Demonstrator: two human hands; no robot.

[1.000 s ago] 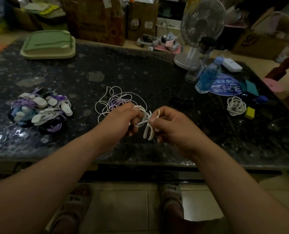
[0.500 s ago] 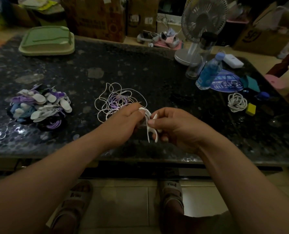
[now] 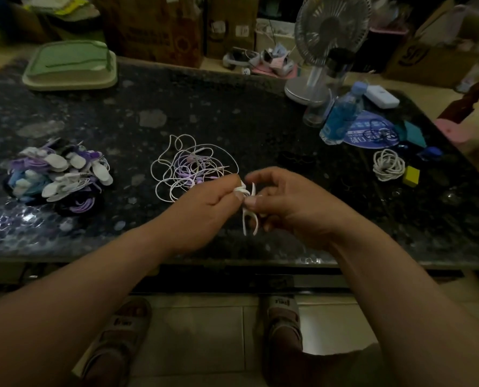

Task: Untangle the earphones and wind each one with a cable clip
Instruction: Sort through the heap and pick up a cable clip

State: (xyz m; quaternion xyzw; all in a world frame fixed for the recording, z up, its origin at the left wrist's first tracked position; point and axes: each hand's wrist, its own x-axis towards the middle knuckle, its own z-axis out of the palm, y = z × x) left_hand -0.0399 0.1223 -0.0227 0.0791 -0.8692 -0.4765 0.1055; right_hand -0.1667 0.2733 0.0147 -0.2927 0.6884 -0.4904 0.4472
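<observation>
Two hands meet at frame centre: my left hand (image 3: 204, 208) pinches a small coil of white earphone cable (image 3: 240, 190) between thumb and forefinger, and my right hand (image 3: 294, 208) pinches the white cable clip (image 3: 249, 223) just below that coil, forked legs pointing down. I judge the step to be winding the cable onto the clip; the next move calls for steady tension and seating the loose end in the fork. The remaining tangled earphones (image 3: 193, 169) lie on the table (image 3: 232, 113) just beyond my left hand, above centre.

"SF" on the right cardboard box (image 3: 439, 65)
</observation>
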